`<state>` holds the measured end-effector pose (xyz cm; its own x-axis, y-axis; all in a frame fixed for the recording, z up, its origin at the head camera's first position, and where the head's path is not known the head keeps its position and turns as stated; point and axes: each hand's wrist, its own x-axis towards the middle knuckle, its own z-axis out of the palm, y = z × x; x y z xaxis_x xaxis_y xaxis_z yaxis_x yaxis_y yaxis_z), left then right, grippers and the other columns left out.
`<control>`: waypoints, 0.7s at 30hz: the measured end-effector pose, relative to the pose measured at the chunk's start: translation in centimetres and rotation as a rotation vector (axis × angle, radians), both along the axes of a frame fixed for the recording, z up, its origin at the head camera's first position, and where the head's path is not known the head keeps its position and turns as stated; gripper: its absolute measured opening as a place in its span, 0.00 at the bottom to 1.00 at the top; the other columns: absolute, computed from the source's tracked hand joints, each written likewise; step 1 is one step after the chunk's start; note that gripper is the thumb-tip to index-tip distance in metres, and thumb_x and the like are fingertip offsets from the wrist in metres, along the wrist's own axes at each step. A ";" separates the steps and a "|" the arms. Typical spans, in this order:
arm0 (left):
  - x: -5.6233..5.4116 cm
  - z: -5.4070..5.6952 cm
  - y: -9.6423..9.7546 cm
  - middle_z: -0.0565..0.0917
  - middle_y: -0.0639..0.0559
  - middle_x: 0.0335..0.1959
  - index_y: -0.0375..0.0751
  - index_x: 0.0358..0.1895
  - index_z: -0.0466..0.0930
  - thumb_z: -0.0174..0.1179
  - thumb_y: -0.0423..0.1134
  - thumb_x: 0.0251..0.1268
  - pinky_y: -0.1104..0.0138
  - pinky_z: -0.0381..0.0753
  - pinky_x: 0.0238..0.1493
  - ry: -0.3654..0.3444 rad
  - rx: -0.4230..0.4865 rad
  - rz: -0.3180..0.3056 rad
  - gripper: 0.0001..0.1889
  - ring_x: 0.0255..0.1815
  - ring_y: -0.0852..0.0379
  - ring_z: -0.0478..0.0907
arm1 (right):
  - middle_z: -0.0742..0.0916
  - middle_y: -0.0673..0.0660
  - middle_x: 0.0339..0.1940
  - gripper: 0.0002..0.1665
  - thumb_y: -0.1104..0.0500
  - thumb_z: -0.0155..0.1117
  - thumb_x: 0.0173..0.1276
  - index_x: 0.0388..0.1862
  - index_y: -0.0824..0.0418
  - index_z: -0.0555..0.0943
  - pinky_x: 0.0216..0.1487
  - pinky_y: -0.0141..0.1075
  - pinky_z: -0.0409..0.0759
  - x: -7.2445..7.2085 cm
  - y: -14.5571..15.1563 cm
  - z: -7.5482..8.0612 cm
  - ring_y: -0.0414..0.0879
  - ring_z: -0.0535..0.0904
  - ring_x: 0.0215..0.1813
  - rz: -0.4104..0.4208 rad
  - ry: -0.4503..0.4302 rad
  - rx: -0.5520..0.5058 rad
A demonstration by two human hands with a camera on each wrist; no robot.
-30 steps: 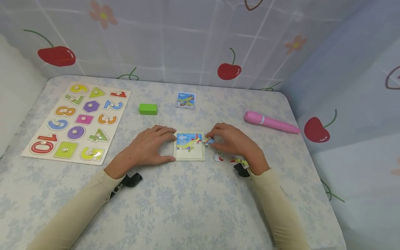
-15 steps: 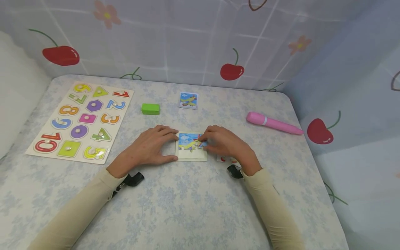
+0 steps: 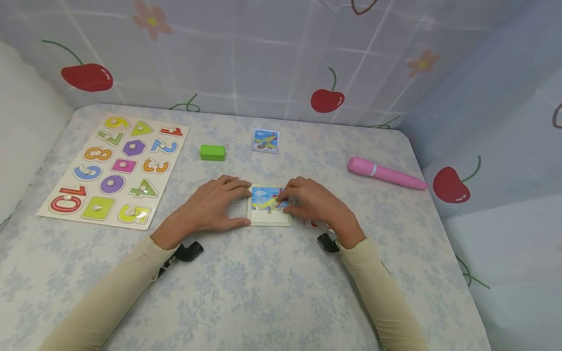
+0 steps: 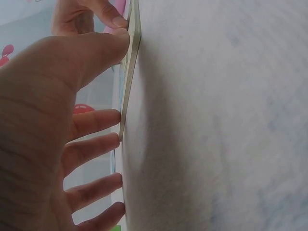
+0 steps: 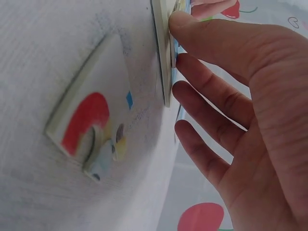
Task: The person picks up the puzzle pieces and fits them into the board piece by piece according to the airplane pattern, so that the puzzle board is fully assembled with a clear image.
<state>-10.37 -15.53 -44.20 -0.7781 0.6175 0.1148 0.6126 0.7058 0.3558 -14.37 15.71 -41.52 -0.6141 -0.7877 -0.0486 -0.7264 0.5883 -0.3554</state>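
Observation:
A small cream puzzle tray (image 3: pixel 270 220) lies flat, its upper half filled with pieces of an airplane picture (image 3: pixel 262 194). My left hand (image 3: pixel 215 204) rests against the tray's left side, thumb at the near corner and fingertips at the far one. In the left wrist view, the thumb (image 4: pixel 113 48) touches the tray edge and the fingers are spread. Over the tray's right side, my right hand (image 3: pixel 313 199) pinches a puzzle piece between thumb and forefinger, mostly hidden by the fingers. Beneath that wrist lie loose puzzle pieces (image 5: pixel 89 120), partly covered in the head view.
A number-and-shape peg board (image 3: pixel 116 171) lies at the left. Beyond the tray are a green block (image 3: pixel 212 153) and a small airplane picture card (image 3: pixel 265 141). A pink pen-shaped stick (image 3: pixel 386 174) lies at the right. A printed curtain (image 3: pixel 272 58) hangs behind the table.
My right hand has moved left with the puzzle piece, from beside the tray to over its right part. The left hand stays at the tray's left edge.

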 end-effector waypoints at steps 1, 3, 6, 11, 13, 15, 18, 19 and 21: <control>0.0 0.0 0.0 0.78 0.52 0.75 0.49 0.67 0.85 0.73 0.68 0.63 0.44 0.79 0.66 0.000 0.000 -0.001 0.36 0.76 0.43 0.71 | 0.88 0.53 0.54 0.15 0.57 0.79 0.71 0.55 0.54 0.92 0.60 0.45 0.83 0.0 0.0 0.0 0.50 0.84 0.58 0.004 0.002 -0.001; 0.0 0.0 0.0 0.78 0.52 0.75 0.49 0.67 0.85 0.73 0.68 0.63 0.44 0.78 0.66 0.002 0.000 -0.002 0.36 0.76 0.43 0.71 | 0.88 0.53 0.53 0.14 0.57 0.79 0.71 0.55 0.54 0.92 0.60 0.44 0.83 0.0 0.0 0.0 0.49 0.84 0.57 0.008 0.005 -0.004; 0.0 0.1 0.0 0.78 0.51 0.75 0.48 0.67 0.85 0.73 0.67 0.63 0.43 0.79 0.66 0.003 0.004 -0.001 0.36 0.76 0.43 0.71 | 0.88 0.53 0.53 0.15 0.57 0.79 0.71 0.55 0.54 0.92 0.59 0.44 0.83 0.1 0.0 0.0 0.49 0.83 0.57 0.007 0.005 -0.006; 0.0 0.1 0.0 0.78 0.51 0.75 0.48 0.67 0.85 0.73 0.67 0.63 0.44 0.79 0.65 0.001 0.007 0.001 0.36 0.76 0.43 0.71 | 0.88 0.53 0.53 0.15 0.58 0.80 0.70 0.55 0.54 0.92 0.60 0.44 0.83 0.1 -0.1 0.2 0.49 0.83 0.57 -0.005 -0.007 -0.007; 0.0 0.1 0.1 0.78 0.51 0.75 0.48 0.67 0.85 0.73 0.67 0.62 0.44 0.79 0.66 0.001 0.005 0.002 0.36 0.76 0.43 0.71 | 0.88 0.52 0.53 0.15 0.57 0.80 0.70 0.55 0.54 0.92 0.60 0.43 0.83 0.1 -0.1 0.2 0.49 0.83 0.57 -0.008 -0.012 -0.007; 0.0 0.1 0.1 0.78 0.51 0.75 0.48 0.67 0.85 0.73 0.67 0.62 0.43 0.78 0.66 -0.001 0.001 0.003 0.36 0.76 0.43 0.71 | 0.88 0.52 0.53 0.15 0.57 0.80 0.70 0.55 0.54 0.92 0.60 0.43 0.83 0.1 -0.1 0.2 0.48 0.83 0.57 -0.011 -0.017 -0.006; 0.0 0.0 0.1 0.78 0.51 0.76 0.48 0.67 0.85 0.73 0.67 0.62 0.43 0.78 0.66 -0.005 -0.003 0.005 0.36 0.76 0.43 0.71 | 0.88 0.51 0.53 0.15 0.56 0.80 0.70 0.55 0.54 0.92 0.59 0.43 0.83 0.1 -0.1 0.1 0.48 0.83 0.57 -0.014 -0.024 -0.008; 0.0 0.0 0.1 0.78 0.51 0.76 0.48 0.67 0.85 0.73 0.67 0.62 0.43 0.78 0.66 -0.005 -0.003 0.005 0.36 0.76 0.43 0.71 | 0.88 0.51 0.53 0.15 0.56 0.80 0.71 0.55 0.54 0.92 0.59 0.43 0.83 0.1 -0.1 0.0 0.48 0.83 0.57 -0.014 -0.027 -0.010; 0.0 0.0 0.0 0.78 0.51 0.76 0.48 0.67 0.85 0.73 0.67 0.63 0.43 0.78 0.67 -0.005 -0.003 0.004 0.36 0.76 0.43 0.70 | 0.88 0.51 0.53 0.14 0.57 0.79 0.71 0.55 0.53 0.92 0.59 0.43 0.83 0.1 -0.1 -0.1 0.48 0.83 0.57 -0.014 -0.025 -0.019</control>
<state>-10.33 -15.49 -44.25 -0.7812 0.6146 0.1092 0.6080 0.7095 0.3564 -14.26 15.62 -41.64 -0.6236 -0.7802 -0.0493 -0.7091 0.5910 -0.3845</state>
